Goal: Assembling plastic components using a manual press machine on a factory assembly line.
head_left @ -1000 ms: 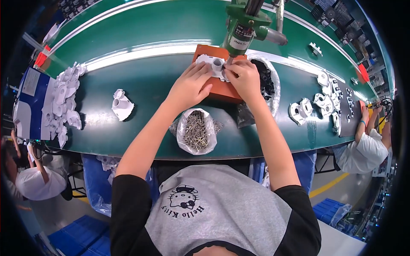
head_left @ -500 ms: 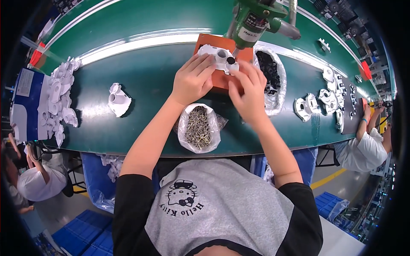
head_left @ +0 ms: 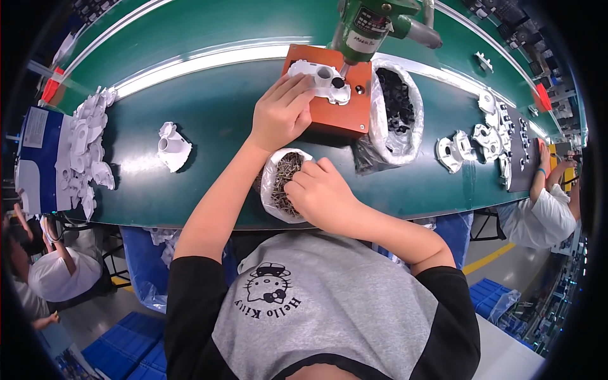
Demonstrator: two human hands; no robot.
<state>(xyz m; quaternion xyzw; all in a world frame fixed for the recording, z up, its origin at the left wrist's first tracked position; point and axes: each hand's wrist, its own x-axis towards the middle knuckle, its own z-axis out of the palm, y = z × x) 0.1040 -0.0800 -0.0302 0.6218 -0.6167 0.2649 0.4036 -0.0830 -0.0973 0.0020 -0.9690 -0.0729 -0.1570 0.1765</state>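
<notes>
A white plastic part (head_left: 323,75) with a round hole and a black piece on it lies on an orange fixture block (head_left: 354,111). My left hand (head_left: 282,111) holds the part from its left side, fingers together over its edge. A green power screwdriver (head_left: 361,35) hangs above the block with its bit pointing down near the part. My right hand (head_left: 323,193) is over an open plastic bag of screws (head_left: 282,174), with its fingers curled in among the screws. The fingertips are partly hidden there.
A plastic bag of black pieces (head_left: 396,104) stands right of the block. One loose white part (head_left: 172,147) lies left, beside a heap of white parts (head_left: 88,149) at a blue-and-white box (head_left: 44,158). More white parts (head_left: 453,152) lie right. Other people sit at both sides.
My right hand has moved from the white part down and left into the bag of screws. My left hand stays on the part. The view has shifted slightly.
</notes>
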